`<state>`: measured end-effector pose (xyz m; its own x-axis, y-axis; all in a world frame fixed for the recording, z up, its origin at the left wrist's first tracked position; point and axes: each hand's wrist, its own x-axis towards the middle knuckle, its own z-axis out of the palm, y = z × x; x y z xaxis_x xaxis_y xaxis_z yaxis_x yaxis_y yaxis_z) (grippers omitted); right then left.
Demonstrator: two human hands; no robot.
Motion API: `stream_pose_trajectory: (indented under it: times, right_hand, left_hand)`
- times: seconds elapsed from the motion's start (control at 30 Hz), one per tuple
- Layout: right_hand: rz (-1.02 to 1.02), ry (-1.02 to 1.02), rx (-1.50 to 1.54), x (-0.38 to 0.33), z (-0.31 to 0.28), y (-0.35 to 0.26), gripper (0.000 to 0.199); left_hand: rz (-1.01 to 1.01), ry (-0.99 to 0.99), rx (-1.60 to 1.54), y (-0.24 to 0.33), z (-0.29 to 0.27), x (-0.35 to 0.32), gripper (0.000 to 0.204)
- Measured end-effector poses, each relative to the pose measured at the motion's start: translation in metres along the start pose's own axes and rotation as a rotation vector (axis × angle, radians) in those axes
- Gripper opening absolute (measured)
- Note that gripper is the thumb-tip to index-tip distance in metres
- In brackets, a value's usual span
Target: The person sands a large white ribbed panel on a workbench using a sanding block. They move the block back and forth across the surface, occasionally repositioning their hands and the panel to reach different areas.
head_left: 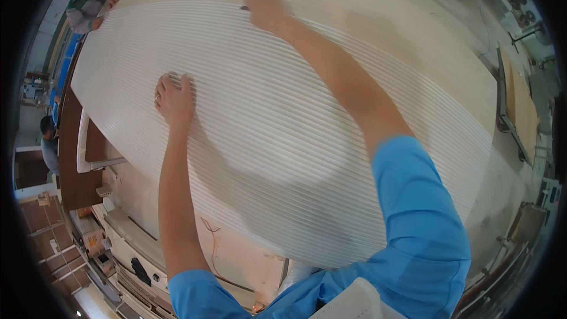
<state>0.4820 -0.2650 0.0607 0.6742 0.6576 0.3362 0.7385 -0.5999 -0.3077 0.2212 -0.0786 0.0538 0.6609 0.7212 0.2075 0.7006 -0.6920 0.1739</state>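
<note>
Left hand [175,99]: spread on the ribbed panel [266,118], gripping nothing
Right hand [267,12]: curled round a small dark thing [245,8] (kind unclear)
Panel: best steadied with light, even pressure

Can't ID dark item [245,7] at R hand [267,12], mostly covered & too small. Can't see ribbed panel [266,136] under forearms [177,201]. Cut off at btm edge: blue shirt [416,201]. Too small to make out: equip. [34,90] at far L.

Panel [283,142] open between left hand [176,101], right hand [267,12]; co-worker [90,1] blocks far left.
</note>
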Motion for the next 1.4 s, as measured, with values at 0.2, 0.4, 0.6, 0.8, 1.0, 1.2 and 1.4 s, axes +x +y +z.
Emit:
stream_pose_trajectory:
  times: [0.2, 0.4, 0.6, 0.8, 1.0, 1.2, 1.4]
  right_hand:
    - [0.047, 0.183, -0.075, -0.217, -0.117, 0.122, 0.013]
    - [0.381, 0.187, 0.062, -0.288, -0.171, 0.165, 0.007]
    - [0.216, 0.082, -0.124, -0.214, -0.127, 0.121, 0.013]
    - [-0.040, 0.067, -0.082, -0.017, -0.001, 0.027, 0.015]
    - [-0.142, 0.194, -0.044, 0.046, 0.041, -0.006, 0.019]
    - [0.080, 0.113, -0.187, -0.146, -0.071, 0.107, 0.016]
    - [0.474, 0.229, 0.247, -0.338, -0.168, 0.077, 0.034]
  left_hand:
    - [0.017, 0.025, 0.031, -0.001, 0.006, 0.003, 0.067]
    - [0.029, 0.005, 0.043, 0.002, 0.005, 0.004, 0.067]
    - [0.039, -0.012, 0.037, -0.001, 0.009, 0.002, 0.067]
    - [0.026, 0.032, -0.015, -0.001, 0.011, 0.000, 0.068]
    - [0.008, -0.017, -0.024, 0.003, -0.003, -0.002, 0.068]
    - [0.026, 0.061, -0.068, -0.006, 0.014, 0.002, 0.069]
    - [0.053, -0.019, -0.141, 0.005, 0.009, -0.021, 0.065]
